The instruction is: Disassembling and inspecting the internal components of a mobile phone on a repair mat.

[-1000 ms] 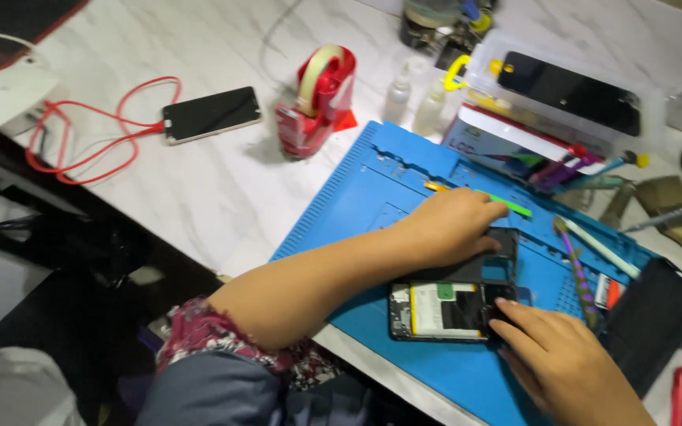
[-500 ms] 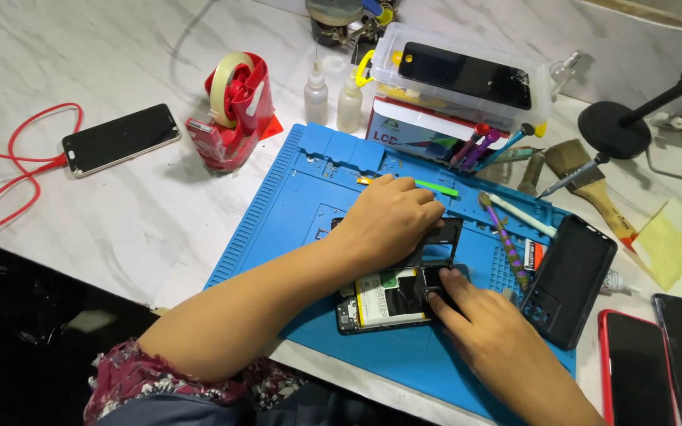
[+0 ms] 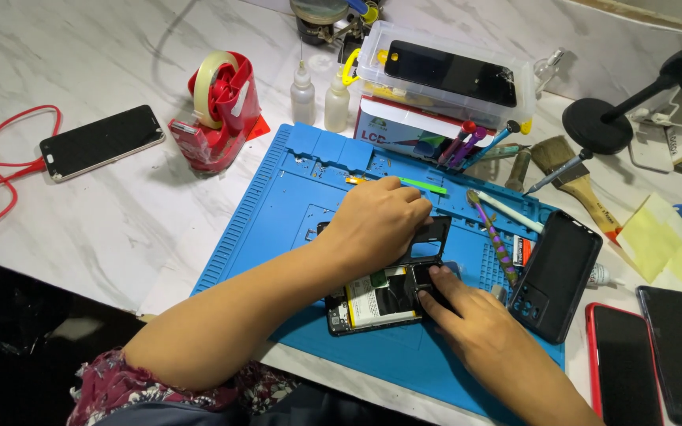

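Blue mat [image 3: 294, 205], red tape dispenser [image 3: 219, 110], white-grey marbled table [image 3: 80, 213], black case [image 3: 556, 274].

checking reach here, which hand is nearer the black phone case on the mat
Right. The right hand lies just beside the black phone case; the left hand rests farther off.

Opened black phone [image 3: 376, 300], battery exposed, flat on blue mat [image 3: 294, 197]

- Red tape dispenser [image 3: 219, 110], left of the blue mat [image 3: 278, 213]
- 2 small dropper bottles [image 3: 303, 93] behind the mat
- Black phone case [image 3: 556, 274] on the mat's right edge
- Paintbrush [image 3: 576, 177] right of the mat
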